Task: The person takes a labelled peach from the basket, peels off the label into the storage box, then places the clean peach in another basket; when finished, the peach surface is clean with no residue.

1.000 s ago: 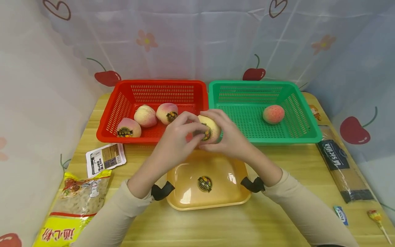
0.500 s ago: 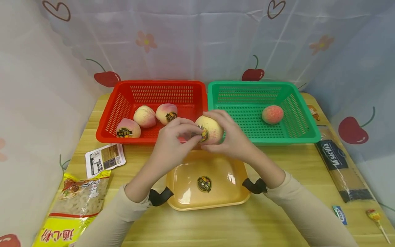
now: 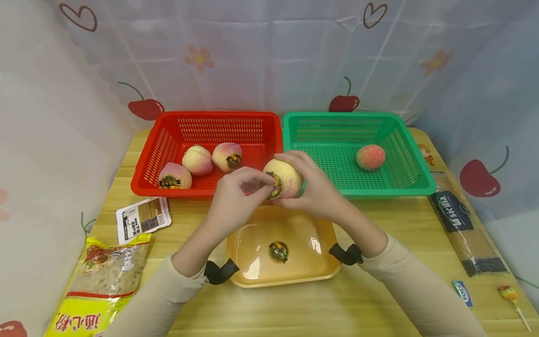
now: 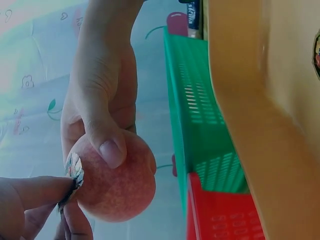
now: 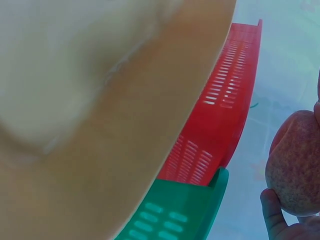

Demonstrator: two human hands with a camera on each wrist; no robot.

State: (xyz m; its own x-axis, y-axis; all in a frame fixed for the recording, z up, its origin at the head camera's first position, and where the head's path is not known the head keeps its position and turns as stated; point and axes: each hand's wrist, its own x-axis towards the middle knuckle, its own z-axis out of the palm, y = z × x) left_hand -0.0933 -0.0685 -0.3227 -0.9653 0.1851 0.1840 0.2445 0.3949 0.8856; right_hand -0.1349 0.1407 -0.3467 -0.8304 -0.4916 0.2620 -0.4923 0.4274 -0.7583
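Note:
Above the gap between the two baskets, my right hand (image 3: 316,193) grips a yellow-pink peach (image 3: 289,174), with the thumb below and fingers over the top. My left hand (image 3: 231,199) pinches the edge of a round dark sticker (image 3: 275,186) on the peach's left side. In the left wrist view the sticker (image 4: 75,171) stands partly lifted from the peach (image 4: 120,192), between left thumb and finger. The right wrist view shows the peach (image 5: 295,165) at its right edge. Below the hands sits a golden plastic tray (image 3: 252,238) bearing a similar sticker (image 3: 279,252).
A red basket (image 3: 206,191) holds several peaches, two with stickers showing. The green basket (image 3: 379,191) beside it holds one peach (image 3: 370,157). Food packets (image 3: 107,276) lie left; a long pasta pack (image 3: 463,224), a small packet (image 3: 462,293) and a lollipop (image 3: 508,294) lie right.
My left fingers have drawn back slightly to the left, pulling at the sticker's edge, and more of the sticker shows. The right hand keeps its grip on the peach.

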